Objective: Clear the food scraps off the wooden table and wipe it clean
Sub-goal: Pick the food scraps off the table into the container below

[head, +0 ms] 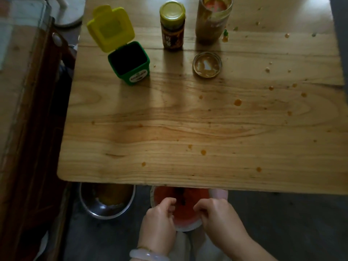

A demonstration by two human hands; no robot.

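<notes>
Wooden table (pixel 188 129) still spotted with orange sauce drops (pixel 237 102), mostly right and near; left hand (pixel 158 219) and right hand (pixel 216 217) curled on red-stained bowl (pixel 185 222) below near edge; probably scrap-clearing; wiping next.

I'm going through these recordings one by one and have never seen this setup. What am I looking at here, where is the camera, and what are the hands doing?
There is no machine: a person wears one wide-angle camera on the head, looking down. The left hand and right hand are below the near edge of the wooden table, fingers curled at the rim of a bowl of red liquid; whether they grip it is unclear. A metal bowl sits beside it, lower down. On the table stand a small green bin with its yellow lid open, a closed brown jar, an open smeared jar and its lid. Orange sauce spots dot the wood.
</notes>
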